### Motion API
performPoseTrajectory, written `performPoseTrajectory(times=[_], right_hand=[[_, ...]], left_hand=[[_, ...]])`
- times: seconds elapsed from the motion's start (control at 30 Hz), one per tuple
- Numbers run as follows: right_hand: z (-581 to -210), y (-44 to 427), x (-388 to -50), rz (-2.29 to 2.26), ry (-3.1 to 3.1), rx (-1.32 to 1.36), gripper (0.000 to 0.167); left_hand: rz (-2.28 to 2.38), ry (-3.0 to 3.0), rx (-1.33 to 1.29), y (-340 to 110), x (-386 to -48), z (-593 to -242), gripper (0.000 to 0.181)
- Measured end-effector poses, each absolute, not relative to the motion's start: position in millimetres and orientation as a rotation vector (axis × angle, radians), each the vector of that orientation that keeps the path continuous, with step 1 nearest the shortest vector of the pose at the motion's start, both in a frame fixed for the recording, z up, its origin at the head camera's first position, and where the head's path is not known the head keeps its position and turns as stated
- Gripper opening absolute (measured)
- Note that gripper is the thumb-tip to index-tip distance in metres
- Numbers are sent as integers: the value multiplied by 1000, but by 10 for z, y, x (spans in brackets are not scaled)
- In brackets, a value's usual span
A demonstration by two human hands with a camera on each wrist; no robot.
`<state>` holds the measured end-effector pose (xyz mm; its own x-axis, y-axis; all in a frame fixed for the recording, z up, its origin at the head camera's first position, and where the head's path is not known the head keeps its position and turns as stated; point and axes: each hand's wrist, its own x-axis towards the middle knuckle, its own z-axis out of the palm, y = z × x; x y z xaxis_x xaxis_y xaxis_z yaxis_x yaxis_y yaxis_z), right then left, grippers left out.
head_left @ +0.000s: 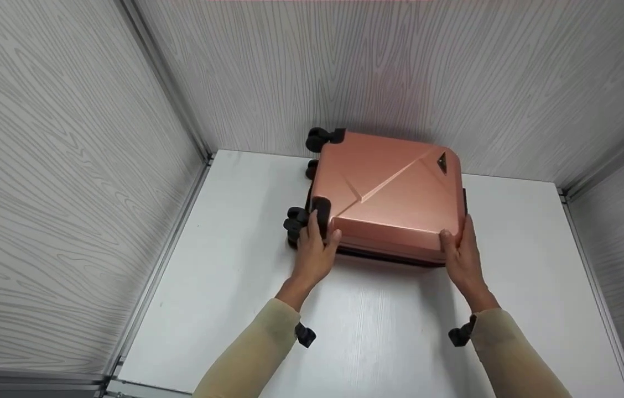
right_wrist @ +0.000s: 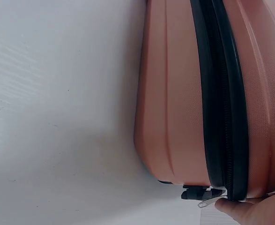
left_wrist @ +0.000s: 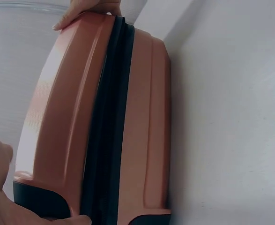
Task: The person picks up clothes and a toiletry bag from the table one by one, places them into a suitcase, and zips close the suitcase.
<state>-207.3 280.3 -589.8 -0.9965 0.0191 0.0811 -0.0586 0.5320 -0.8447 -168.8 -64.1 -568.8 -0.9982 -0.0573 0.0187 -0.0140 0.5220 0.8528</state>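
Note:
A rose-gold hard-shell suitcase lies flat, its black wheels toward the left. My left hand grips the near left corner, fingers by the black corner guard and thumb on the near edge. At the near right corner my right hand holds the shell, thumb on top and fingers against the end. The left wrist view has the black zip band along the side, with the left hand low and the right hand at the far end. In the right wrist view, the right hand touches a metal zip pull.
The white surface extends around the suitcase. Behind it stands a grey wood-grain panel, close to its far side. More grained panels rise at left and right, with metal rails along their lower edges.

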Motion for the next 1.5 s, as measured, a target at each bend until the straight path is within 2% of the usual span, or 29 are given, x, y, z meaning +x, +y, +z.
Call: performPoseTrajectory(times=[0.17, 0.4, 0.6, 0.83, 1.03, 1.37, 1.5], right_hand=[[-5907, 2822, -2064, 1485, -2704, 14, 88], [-5899, 2854, -2028, 1512, -2725, -63, 89], [-5888, 2872, -2023, 1603, -2748, -154, 91], [-5857, 2841, -2036, 1675, -2755, -213, 90], [-5855, 2874, -2047, 1655, -2721, -196, 87], [-5968, 3180, -2186, 1850, -2687, -244, 63], [-6030, 3305, -2264, 1721, -2857, -115, 58]], left_hand=[[-1400, -2837, 79, -687, -1695, -5612, 85], [-758, -2988, 22, -789, -1860, -5384, 91], [-551, -2975, -262, -877, -2132, -5365, 110], [-512, -3099, -323, -909, -2327, -5448, 135], [-397, -3080, -370, -901, -2346, -5433, 125], [-428, -3033, -368, -1004, -2380, -5506, 118], [-437, -3043, -368, -977, -2375, -5554, 119]])
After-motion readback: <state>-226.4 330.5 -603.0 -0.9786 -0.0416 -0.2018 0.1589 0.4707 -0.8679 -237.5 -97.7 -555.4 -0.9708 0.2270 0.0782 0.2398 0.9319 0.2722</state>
